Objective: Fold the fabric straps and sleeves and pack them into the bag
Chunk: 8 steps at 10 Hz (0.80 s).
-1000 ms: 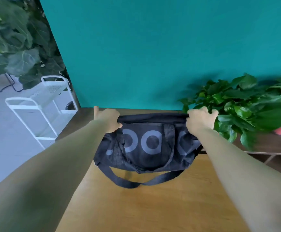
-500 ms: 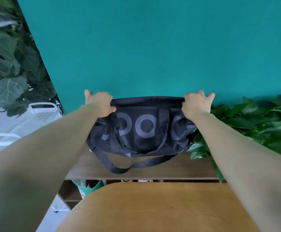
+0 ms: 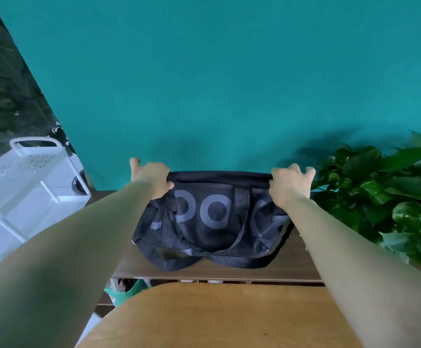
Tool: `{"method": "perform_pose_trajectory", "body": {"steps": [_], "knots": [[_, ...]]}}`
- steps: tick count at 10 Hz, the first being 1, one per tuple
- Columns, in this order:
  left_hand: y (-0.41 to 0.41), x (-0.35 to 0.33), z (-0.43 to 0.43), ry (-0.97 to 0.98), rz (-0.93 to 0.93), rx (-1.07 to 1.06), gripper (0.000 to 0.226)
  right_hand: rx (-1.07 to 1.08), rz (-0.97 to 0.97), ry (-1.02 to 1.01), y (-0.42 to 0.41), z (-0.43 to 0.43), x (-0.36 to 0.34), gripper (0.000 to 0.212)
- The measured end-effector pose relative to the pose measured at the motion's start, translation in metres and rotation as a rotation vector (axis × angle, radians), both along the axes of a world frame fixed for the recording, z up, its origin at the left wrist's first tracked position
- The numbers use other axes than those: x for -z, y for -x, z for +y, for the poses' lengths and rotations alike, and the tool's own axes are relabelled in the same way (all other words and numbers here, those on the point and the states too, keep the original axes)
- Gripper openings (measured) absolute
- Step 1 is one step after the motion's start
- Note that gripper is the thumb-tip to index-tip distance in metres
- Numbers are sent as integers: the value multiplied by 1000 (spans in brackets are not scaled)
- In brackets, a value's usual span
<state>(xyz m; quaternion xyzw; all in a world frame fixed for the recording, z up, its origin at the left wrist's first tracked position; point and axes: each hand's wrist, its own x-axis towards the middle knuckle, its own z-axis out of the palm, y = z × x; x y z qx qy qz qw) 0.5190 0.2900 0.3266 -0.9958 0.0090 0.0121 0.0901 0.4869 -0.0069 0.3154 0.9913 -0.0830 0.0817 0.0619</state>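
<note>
A black duffel bag (image 3: 214, 217) with grey ring prints stands on a dark wooden shelf (image 3: 217, 270) against the teal wall. My left hand (image 3: 151, 178) grips the bag's top edge at its left end. My right hand (image 3: 289, 184) grips the top edge at its right end. The bag's long black strap (image 3: 179, 263) droops over the shelf in front of it, and a short carry handle hangs down its front. The bag's top looks closed; its inside is hidden. No loose fabric straps or sleeves show.
A light wooden table (image 3: 219, 317) fills the foreground below the shelf. Leafy green plants (image 3: 385, 197) crowd the shelf's right side. A white metal cart (image 3: 33, 177) stands at the left, with dark foliage behind it. Something green (image 3: 126, 292) sits under the shelf.
Both hands kept their grip on the bag's ends and carried it from the light table back to the dark shelf by the wall, where it now rests with its strap slack.
</note>
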Motion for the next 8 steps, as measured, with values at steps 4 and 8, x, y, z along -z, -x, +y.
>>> {"method": "perform_pose_trajectory", "body": {"steps": [4, 8], "knots": [[-33, 104, -9, -63, 124, 14, 22, -19, 129, 15, -42, -7, 96, 15], [-30, 147, -15, 67, -56, 3, 58, -60, -15, -64, -43, -11, 149, 46]]}}
